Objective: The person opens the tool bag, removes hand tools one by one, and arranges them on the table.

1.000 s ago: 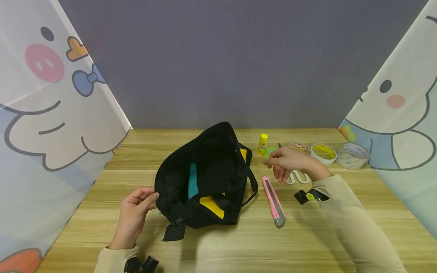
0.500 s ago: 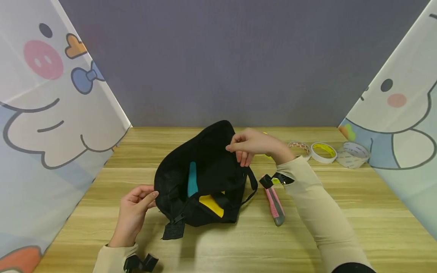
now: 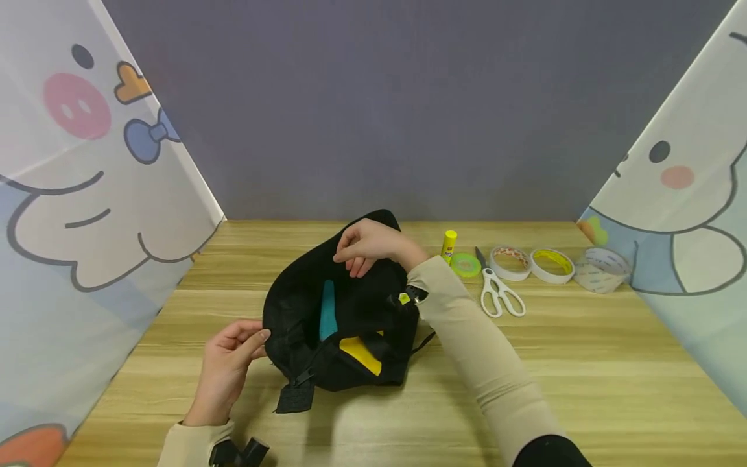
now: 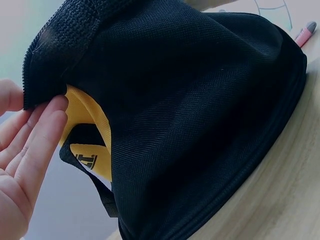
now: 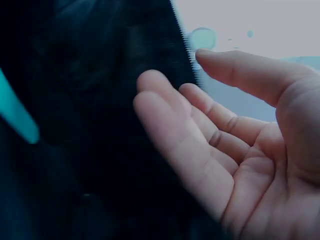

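A black zippered tool bag [image 3: 373,350] with yellow patches stands gaping on the wooden table. My left hand [image 3: 230,360] pinches the zipper edge of its mouth between thumb and fingers; the left wrist view shows those fingers [image 4: 42,132] against the black cloth. Inside the bag a long teal object [image 3: 329,311] shows, its kind unclear. Over the bag's mouth hovers my right hand [image 3: 373,245], its fingers loosely bent and holding nothing. In the right wrist view the thumb and fingertips [image 5: 160,112] are apart, beside the zipper edge.
Right of the bag lie a yellow glue stick [image 3: 449,246], a green tape roll [image 3: 465,264], white-handled scissors [image 3: 495,295] and more tape rolls [image 3: 551,277]. A pink utility knife [image 4: 305,35] peeks out beyond the bag in the left wrist view. Printed panels flank the table.
My right hand has swung left from above the scissors to over the bag's mouth. The right sleeve now covers the pink utility knife in the head view. My left hand keeps its place.
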Motion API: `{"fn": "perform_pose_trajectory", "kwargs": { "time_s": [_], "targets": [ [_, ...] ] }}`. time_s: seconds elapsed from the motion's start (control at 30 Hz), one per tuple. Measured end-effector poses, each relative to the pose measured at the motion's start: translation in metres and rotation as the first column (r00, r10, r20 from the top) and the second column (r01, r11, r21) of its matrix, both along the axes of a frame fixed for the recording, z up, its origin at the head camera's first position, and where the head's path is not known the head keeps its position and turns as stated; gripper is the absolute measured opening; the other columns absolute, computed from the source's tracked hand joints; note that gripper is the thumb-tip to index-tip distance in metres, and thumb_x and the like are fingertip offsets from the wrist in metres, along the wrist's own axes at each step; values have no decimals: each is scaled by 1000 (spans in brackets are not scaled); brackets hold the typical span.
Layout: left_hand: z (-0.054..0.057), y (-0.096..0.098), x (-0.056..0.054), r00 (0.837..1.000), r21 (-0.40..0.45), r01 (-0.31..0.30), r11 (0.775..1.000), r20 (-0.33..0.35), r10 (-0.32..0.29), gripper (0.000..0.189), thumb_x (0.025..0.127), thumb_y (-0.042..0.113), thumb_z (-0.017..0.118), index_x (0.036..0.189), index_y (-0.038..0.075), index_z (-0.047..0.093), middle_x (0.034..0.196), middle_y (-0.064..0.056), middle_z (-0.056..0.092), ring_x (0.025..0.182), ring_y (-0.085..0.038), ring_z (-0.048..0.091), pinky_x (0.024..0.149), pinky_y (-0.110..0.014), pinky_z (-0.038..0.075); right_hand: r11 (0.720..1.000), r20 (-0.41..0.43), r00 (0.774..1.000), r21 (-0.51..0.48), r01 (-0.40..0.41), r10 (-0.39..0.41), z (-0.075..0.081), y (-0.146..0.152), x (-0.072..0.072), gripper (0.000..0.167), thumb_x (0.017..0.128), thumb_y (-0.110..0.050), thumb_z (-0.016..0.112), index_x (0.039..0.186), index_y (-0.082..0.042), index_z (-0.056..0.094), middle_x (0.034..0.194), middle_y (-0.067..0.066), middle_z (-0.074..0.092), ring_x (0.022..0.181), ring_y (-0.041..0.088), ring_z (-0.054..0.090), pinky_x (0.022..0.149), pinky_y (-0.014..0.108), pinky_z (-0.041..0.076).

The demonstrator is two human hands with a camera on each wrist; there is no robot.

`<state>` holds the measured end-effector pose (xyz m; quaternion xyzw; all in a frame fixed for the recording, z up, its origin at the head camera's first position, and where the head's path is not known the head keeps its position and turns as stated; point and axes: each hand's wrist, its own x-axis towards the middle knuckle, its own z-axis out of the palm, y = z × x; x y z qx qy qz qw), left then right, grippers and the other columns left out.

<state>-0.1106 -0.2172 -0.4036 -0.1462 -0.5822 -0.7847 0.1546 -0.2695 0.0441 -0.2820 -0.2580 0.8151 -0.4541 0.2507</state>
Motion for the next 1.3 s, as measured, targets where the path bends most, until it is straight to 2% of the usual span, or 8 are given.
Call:
{"fn": "perform_pose_trajectory", "kwargs": {
  "time_s": [0.27, 0.4, 0.67, 0.77, 0.9, 1.1, 1.2, 1.3],
  "targets": [
    [-1, 1, 0, 1000, 2, -5, 1000, 2, 5, 39, 87, -27, 50, 92, 3, 74, 81, -4, 72, 69, -10, 67, 57, -23, 59, 987, 45, 999, 161, -25, 18, -39, -34, -12, 17, 92, -13, 72, 99, 3, 71, 77, 14, 70, 64, 21, 69, 64, 33, 61],
    [0, 2, 0, 1000, -10, -19, 1000, 17, 19, 38, 88, -26, 52, 92, 4, 74, 81, -3, 72, 70, -10, 67, 58, -23, 59, 969, 45, 999, 247, 13, -25, -53, -44, -11, 21, 90, -12, 74, 96, 7, 71, 73, 14, 70, 63, 23, 69, 60, 32, 61],
    [0, 2, 0, 1000, 16, 2, 1000, 10, -3, 38, 88, -26, 50, 92, 3, 74, 82, -4, 72, 71, -11, 67, 58, -23, 59, 901, 9, 997, 429, 63, -73, -79, -56, -10, 22, 90, -20, 74, 88, 1, 67, 74, 12, 70, 63, 23, 69, 58, 30, 59],
    [0, 1, 0, 1000, 27, 4, 1000, 13, -4, 38, 88, -26, 50, 92, 3, 74, 82, -4, 73, 71, -11, 67, 58, -23, 59, 867, -14, 997, 494, 69, -72, -88, -60, -10, 30, 90, -30, 75, 94, -1, 68, 79, 11, 70, 66, 23, 69, 59, 30, 59],
    [0, 1, 1, 1000, 41, 9, 999, 9, -10, 39, 87, -27, 49, 92, 2, 74, 82, -5, 73, 70, -11, 68, 58, -23, 59, 824, -133, 991, 556, 104, -35, -99, -66, -9, 48, 88, -42, 74, 111, -1, 67, 98, 9, 68, 78, 18, 65, 69, 25, 55],
    [0, 1, 0, 1000, 54, 21, 998, -7, -20, 39, 87, -29, 49, 92, 1, 74, 82, -6, 73, 70, -12, 68, 58, -23, 59, 784, -219, 976, 606, 133, 3, -102, -75, -1, 58, 89, -42, 72, 129, -2, 61, 126, 12, 61, 96, 21, 62, 79, 25, 53],
    [0, 2, 0, 1000, 53, 21, 998, -10, -21, 39, 87, -28, 49, 92, 1, 74, 83, -6, 73, 70, -12, 68, 58, -23, 59, 778, -214, 977, 611, 142, -10, -100, -76, 0, 56, 89, -41, 73, 128, -2, 62, 126, 13, 61, 93, 21, 63, 74, 26, 55],
    [0, 1, 0, 1000, 55, 22, 998, -13, -21, 39, 87, -29, 48, 92, 1, 73, 83, -6, 73, 70, -12, 68, 58, -24, 59, 795, -147, 987, 590, 140, -65, -101, -74, -2, 56, 90, -37, 74, 127, 1, 59, 112, 15, 63, 79, 22, 67, 64, 28, 57]
  ]
}}
